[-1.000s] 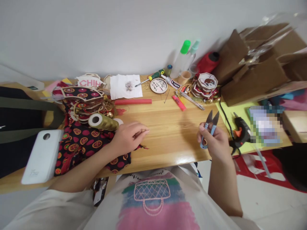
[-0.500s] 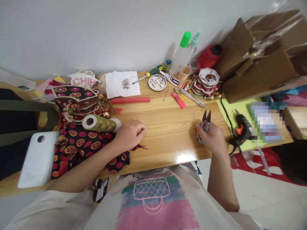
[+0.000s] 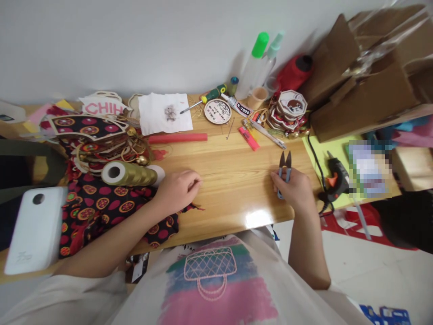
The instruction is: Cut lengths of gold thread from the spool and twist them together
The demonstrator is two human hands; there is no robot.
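Note:
My right hand (image 3: 295, 190) rests on the wooden table (image 3: 230, 180) near its front right edge, fingers wrapped round small blue-handled thread snips (image 3: 283, 168) whose blades point away from me. My left hand (image 3: 177, 189) lies on the table at the edge of a dark cloth with red and orange rounds (image 3: 111, 203), fingers pinched together on something too small to make out. A spool of gold thread (image 3: 126, 174) lies just left of that hand.
At the back lie a white cloth (image 3: 164, 113), a red stick (image 3: 177, 137), a screwdriver (image 3: 206, 97), bottles (image 3: 253, 63) and a stack of octagonal discs (image 3: 287, 115). A glue gun (image 3: 334, 174) sits at right, cardboard boxes (image 3: 365, 81) behind it, a white device (image 3: 34, 230) at left.
My right hand has lowered onto the table with the snips, and the blades have come closer together. My left hand has stayed put. The view has shifted slightly.

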